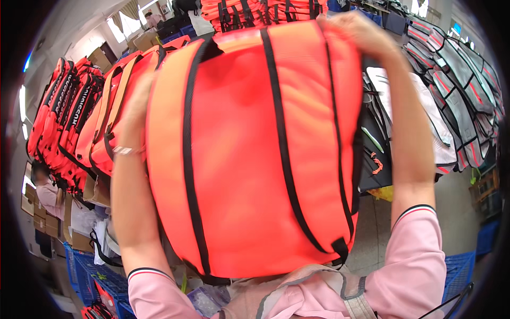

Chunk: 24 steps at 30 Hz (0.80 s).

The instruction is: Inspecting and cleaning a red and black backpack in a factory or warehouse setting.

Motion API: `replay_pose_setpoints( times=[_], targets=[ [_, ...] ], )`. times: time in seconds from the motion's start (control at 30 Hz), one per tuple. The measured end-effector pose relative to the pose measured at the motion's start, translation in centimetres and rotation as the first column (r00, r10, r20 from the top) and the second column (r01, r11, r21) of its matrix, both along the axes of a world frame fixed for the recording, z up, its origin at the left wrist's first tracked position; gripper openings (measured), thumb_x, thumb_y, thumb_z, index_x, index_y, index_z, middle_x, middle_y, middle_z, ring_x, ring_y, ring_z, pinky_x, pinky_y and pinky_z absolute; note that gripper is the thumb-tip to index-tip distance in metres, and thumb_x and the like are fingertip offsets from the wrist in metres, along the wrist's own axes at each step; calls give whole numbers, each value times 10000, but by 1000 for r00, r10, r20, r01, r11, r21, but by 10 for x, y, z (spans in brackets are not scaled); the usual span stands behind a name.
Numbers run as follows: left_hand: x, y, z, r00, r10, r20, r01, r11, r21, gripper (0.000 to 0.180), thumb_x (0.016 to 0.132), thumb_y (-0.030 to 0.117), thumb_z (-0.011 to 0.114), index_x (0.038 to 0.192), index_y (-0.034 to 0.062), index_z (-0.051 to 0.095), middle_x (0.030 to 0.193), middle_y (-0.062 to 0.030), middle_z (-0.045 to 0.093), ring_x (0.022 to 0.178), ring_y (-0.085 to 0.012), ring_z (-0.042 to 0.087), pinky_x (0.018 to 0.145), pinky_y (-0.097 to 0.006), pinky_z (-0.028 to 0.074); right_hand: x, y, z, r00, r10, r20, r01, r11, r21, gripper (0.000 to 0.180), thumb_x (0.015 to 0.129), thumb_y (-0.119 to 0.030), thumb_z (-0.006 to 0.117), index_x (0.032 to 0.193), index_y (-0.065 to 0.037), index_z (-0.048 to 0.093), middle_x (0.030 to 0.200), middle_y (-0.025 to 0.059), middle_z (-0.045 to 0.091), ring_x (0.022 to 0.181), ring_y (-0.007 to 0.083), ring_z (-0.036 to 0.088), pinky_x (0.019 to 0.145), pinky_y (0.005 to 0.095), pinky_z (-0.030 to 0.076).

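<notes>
Big neon red-orange, black-trimmed fabric backpack [236,159] upright, centre of view. Right hand [355,33] grasps its top right corner. Left hand [143,87] at its left edge (blurred, can't tell the grip). Narrow pale segmented wristband [124,151] below that.

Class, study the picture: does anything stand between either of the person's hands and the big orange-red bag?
Nothing visible does. The right hand grips the orange-red bag at its upper right corner; the left hand is at its left edge, its fingers unclear.
</notes>
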<state>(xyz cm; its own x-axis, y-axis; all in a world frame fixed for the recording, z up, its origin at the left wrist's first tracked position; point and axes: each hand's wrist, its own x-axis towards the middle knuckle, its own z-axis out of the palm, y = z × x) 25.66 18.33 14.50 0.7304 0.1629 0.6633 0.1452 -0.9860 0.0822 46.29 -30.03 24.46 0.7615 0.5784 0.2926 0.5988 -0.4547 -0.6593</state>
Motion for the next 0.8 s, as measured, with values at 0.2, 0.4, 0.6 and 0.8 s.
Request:
replay_pose_setpoints(
  times=[0.2, 0.4, 0.6, 0.8],
  targets=[
    [88, -64, -191, 814, 318, -486, -364, 931, -1, 408, 943, 161, 491, 1342, 92, 544, 1321, -152, 548, 1208, -285, 544, 1011, -402, 464, 25, 30, -343, 953, -89, 290, 159, 961, -225, 651, 1008, -387, 445, 1510, -18, 258, 1514, 262, 329, 1377, 415, 356, 1152, 449, 286],
    [-56, -146, -219, 978, -67, -196, 33, 984, -174, 449, 906, 235, 570, 1343, 137, 558, 1433, -114, 490, 1361, -374, 403, 982, -457, 422, -51, -8, -320, 942, -129, 310, 221, 934, -282, 577, 949, -376, 578, 1452, -147, 410, 1489, 149, 391, 1387, 406, 325, 1120, 594, 262],
    [-56, -151, -167, 910, -375, -175, 377, 926, -24, 344, 826, 189, 623, 1127, 27, 667, 1290, -160, 592, 1283, -369, 490, 1034, -494, 384, -86, 5, -270, 820, 326, 469, -144, 912, -383, 354, 765, -244, 767, 1084, -122, 673, 1231, 63, 587, 1311, 306, 445, 1145, 547, 268],
    [23, -161, -77, 775, -628, 72, 625, 778, 65, 278, 821, 141, 657, 1074, 26, 637, 1028, -148, 654, 991, -327, 609, 954, -478, 433, -34, 37, -227, 867, 296, 401, -305, 951, -42, 310, 837, -198, 700, 1129, -99, 681, 1234, 82, 637, 1275, 293, 499, 1141, 510, 277]
  ],
)
